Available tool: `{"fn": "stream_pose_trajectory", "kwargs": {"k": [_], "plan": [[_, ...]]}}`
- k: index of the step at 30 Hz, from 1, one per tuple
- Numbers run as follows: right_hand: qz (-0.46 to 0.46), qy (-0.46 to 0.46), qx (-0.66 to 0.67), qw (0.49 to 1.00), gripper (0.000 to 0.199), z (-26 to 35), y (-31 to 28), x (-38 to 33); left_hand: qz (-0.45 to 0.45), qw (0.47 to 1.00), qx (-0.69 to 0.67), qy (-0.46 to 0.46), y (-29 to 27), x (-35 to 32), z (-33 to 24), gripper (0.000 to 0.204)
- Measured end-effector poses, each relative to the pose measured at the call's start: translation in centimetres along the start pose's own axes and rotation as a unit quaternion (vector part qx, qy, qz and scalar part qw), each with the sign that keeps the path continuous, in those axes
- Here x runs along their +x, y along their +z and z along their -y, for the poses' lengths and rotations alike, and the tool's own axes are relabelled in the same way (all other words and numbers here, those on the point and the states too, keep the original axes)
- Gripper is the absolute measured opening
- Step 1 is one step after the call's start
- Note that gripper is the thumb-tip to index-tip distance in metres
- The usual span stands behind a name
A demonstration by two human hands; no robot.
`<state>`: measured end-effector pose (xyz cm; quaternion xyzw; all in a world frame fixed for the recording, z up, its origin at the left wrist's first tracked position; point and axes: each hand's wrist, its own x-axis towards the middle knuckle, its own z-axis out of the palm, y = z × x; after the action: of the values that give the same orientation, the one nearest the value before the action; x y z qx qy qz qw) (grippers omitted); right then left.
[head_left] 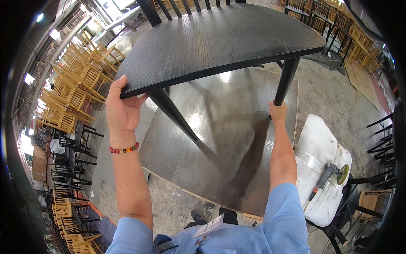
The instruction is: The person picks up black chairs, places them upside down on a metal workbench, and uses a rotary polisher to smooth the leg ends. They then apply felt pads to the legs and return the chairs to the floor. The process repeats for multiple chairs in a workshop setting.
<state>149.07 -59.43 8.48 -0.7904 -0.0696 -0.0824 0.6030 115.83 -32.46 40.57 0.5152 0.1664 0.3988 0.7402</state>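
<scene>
Two firm holds show in the head view, your left hand (122, 108) gripping a seat corner (134, 86) of the black, wood-grained, spindle-backed chair (211, 46) above the flat grey bench (220, 169), your right hand (278, 112) wrapped round its tapered front leg (287, 80), sensible for a probably stiff, weighty, smooth frame.

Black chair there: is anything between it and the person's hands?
Nothing visible: the left hand directly holds the near left corner of the seat, and the right hand directly grips the near right leg.
</scene>
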Motion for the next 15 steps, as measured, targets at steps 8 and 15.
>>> {"fn": "stream_pose_trajectory", "kwargs": {"k": [8,15], "plan": [[0.019,0.018,0.021,0.999,0.017,1.3,0.4,-0.2,-0.006,1.000,0.011,0.000,-0.1,-0.1,0.4,0.027],[0.007,-0.008,0.012,1.000,0.018,0.6,0.5,0.9,-0.010,1.000,0.006,0.003,0.8,-0.1,0.5,0.025]]}}
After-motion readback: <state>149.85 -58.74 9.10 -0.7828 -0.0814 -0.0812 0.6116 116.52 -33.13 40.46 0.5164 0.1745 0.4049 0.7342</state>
